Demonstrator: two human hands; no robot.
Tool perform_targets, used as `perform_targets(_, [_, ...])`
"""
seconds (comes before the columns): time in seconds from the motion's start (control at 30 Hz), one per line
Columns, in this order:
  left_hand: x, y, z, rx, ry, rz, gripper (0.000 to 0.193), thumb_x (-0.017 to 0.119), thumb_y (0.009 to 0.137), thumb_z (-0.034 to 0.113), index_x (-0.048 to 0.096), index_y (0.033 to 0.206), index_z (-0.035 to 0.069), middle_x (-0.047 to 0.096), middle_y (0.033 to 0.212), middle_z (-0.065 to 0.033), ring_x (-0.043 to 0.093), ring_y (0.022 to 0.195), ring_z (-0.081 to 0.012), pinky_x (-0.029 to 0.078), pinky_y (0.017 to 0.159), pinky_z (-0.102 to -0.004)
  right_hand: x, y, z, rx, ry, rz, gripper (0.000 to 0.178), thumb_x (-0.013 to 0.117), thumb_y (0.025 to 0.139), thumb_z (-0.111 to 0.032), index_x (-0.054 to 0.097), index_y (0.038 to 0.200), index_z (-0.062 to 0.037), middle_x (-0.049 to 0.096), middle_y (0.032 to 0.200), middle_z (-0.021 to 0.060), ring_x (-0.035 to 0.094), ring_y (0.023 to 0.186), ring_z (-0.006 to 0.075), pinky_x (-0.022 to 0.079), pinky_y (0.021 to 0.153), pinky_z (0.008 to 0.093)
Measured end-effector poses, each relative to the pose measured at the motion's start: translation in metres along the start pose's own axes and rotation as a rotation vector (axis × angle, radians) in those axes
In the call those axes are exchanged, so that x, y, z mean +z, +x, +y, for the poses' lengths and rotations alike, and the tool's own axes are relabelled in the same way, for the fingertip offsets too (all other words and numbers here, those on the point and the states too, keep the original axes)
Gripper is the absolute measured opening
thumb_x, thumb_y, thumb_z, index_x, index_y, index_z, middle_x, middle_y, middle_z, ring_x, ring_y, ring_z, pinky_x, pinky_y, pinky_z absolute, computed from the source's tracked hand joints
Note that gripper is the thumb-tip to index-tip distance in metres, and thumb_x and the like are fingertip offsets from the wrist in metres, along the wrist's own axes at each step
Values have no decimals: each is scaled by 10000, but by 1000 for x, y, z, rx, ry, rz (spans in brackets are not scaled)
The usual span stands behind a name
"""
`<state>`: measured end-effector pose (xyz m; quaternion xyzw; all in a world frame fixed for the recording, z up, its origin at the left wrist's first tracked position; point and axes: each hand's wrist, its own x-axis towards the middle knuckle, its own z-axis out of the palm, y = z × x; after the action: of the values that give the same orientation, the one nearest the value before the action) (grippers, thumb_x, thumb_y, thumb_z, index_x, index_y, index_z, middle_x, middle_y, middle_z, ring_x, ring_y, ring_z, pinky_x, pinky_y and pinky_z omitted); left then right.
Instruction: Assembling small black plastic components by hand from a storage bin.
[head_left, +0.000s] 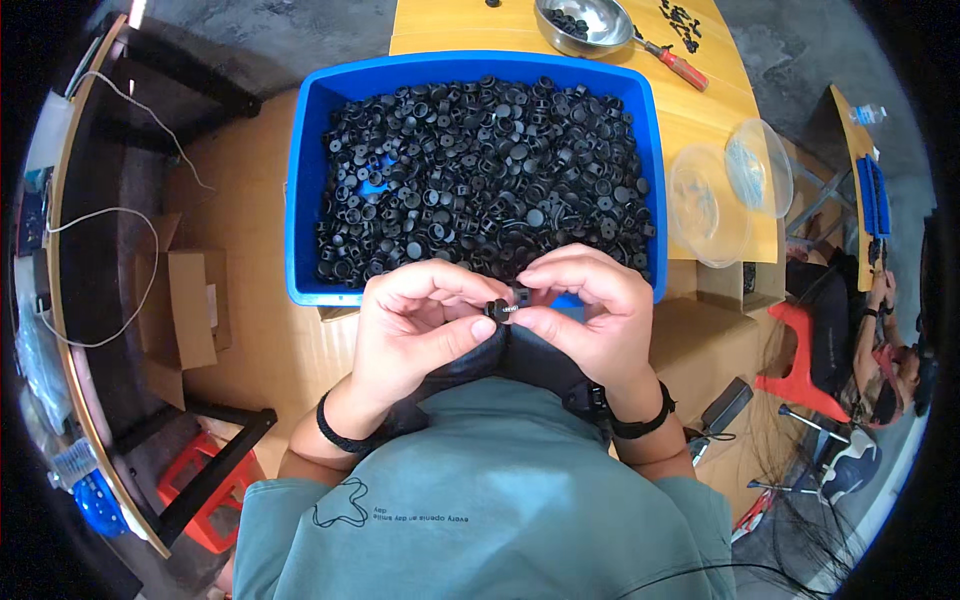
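Just inside the near rim of a blue plastic bin (300,190), my two hands meet at the fingertips. My left hand (415,325) pinches a small black plastic part (500,311) between thumb and fingers; pale marking shows on it. My right hand (595,310) has thumb and fingers closed around a second small black part (519,295), right against the first. Whether the two parts are joined I cannot tell. Behind my hands, the bin holds a heap of small black plastic caps and rings (490,170).
On the yellow table (720,95) stand a metal bowl (590,28) of black parts, a red-handled screwdriver (680,68) and clear round containers (700,205). An open cardboard box (190,310) lies left; red stools (800,365) stand both sides. Another person sits at far right.
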<state>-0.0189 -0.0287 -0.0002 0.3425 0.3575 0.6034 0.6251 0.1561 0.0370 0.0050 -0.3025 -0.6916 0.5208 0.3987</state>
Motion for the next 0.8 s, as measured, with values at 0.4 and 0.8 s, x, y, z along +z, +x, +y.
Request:
perform_targets(0.4, [11,7,9,256,475,-1,214,691,704,-70,661,910,-23,662,909,-133,629,796,-167,490,706,-266,-8,-1,-4,38,235,6,283,754,661,19,660,926,-13,645,808,90,618,686,137,496,596,237])
perform_targets(0.8, [11,7,10,285,544,1,202,695,702,-56,661,899,-24,661,862,-136,634,748,-182,496,680,-265,-5,0,-2,8,174,-6,268,752,672,9,661,922,-22,648,825,87,619,689,136,498,601,235])
